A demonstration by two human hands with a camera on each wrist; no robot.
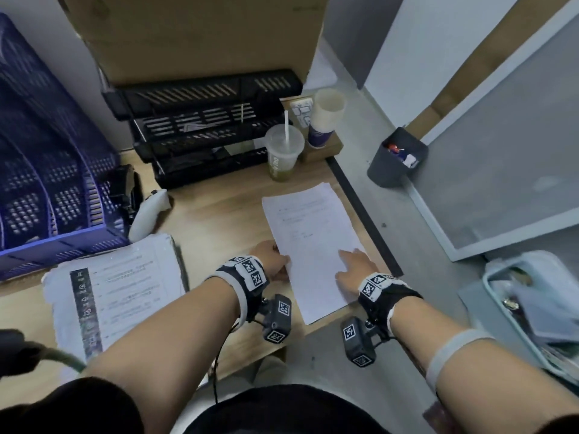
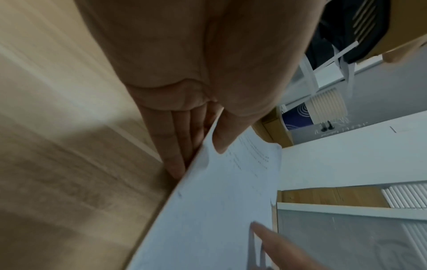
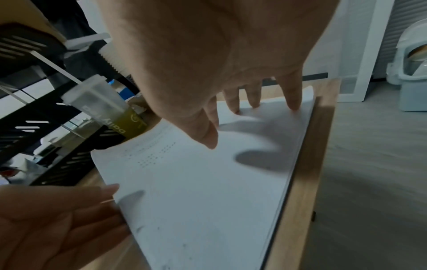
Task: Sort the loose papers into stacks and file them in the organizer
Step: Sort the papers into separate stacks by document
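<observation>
A thin stack of white printed papers (image 1: 310, 242) lies at an angle by the desk's right edge. My left hand (image 1: 272, 261) pinches its left edge, thumb (image 2: 219, 144) on top and fingers (image 2: 175, 160) underneath. Over the stack's right side my right hand (image 1: 355, 261) is spread, straight fingertips (image 3: 293, 106) touching the paper (image 3: 196, 191) and the thumb held just above it. A thicker pile of printed papers (image 1: 119, 283) sits at the front left. The black tiered organizer (image 1: 203, 130) stands at the back of the desk.
A plastic cup with a straw (image 1: 283, 155) and a paper cup (image 1: 326, 117) stand right of the organizer, close to the stack's far end. A blue crate (image 1: 47, 170) and a white controller (image 1: 147, 214) are at the left. A grey holder (image 1: 396, 158) hangs right.
</observation>
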